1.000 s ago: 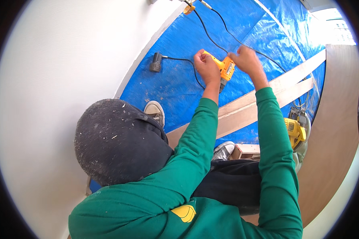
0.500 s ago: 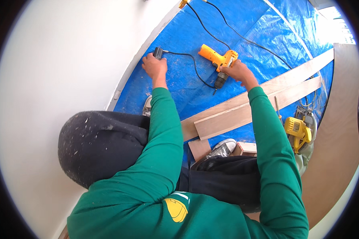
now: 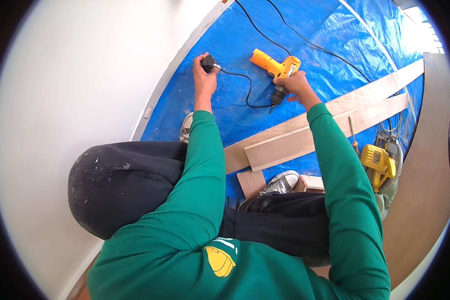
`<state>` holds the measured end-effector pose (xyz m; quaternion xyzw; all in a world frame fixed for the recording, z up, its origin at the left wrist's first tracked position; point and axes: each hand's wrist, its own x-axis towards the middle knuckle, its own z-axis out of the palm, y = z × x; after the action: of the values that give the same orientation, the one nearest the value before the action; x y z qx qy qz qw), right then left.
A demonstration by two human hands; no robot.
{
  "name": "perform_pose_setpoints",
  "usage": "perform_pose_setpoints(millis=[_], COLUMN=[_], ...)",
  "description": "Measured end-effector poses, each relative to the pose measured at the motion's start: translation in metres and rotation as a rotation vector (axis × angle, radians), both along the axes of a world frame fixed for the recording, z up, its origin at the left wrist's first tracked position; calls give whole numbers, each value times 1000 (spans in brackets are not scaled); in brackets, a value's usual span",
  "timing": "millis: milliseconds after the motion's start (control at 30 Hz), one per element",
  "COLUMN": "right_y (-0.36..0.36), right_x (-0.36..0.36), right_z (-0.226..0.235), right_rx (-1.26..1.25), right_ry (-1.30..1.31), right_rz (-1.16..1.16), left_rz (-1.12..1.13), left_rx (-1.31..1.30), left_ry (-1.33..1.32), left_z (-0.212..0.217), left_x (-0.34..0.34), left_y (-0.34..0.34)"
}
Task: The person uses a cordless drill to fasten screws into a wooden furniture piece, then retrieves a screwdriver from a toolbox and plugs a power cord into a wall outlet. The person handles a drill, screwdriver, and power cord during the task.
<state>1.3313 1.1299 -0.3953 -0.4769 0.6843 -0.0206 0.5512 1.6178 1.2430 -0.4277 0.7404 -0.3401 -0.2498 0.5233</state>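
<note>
My left hand (image 3: pixel 204 79) is closed around a small black plug-like block (image 3: pixel 208 63) with a light metallic end. From that end a thin black cord (image 3: pixel 249 89) loops over the sheet towards the drill's tip. To the right, an orange and black drill (image 3: pixel 284 67) lies on its side, its handle pointing away to the left and its bit pointing towards me. My right hand (image 3: pixel 295 86) grips its front body just behind the black chuck; part of the drill is hidden under the fingers.
A blue plastic sheet (image 3: pixel 225 107) covers the floor beside a white wall (image 3: pixel 100 70). Long wooden boards (image 3: pixel 285 145) cross it at the right, with a screwdriver (image 3: pixel 353 135) and a yellow circular saw (image 3: pixel 378 161) nearby. Black cables (image 3: pixel 325 50) trail at the back. A plywood sheet (image 3: pixel 425 160) lies far right.
My left hand has turned and drawn slightly right with the black block, so its cord end now faces right. My right hand stays on the drill, which has barely shifted.
</note>
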Motion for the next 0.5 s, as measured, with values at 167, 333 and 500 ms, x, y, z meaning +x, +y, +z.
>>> perform_pose_setpoints(millis=[167, 333, 500], right_y=[1, -4, -7], right_x=[2, 5, 6], right_z=[2, 7, 3], right_rx=[-14, 6, 9], right_ry=[20, 25, 26], right_rz=[-20, 28, 29], left_rz=[-41, -39, -22], left_rx=[26, 40, 31], left_ry=[13, -3, -1], left_z=[-5, -5, -5], left_x=[5, 7, 6], left_y=[1, 2, 4])
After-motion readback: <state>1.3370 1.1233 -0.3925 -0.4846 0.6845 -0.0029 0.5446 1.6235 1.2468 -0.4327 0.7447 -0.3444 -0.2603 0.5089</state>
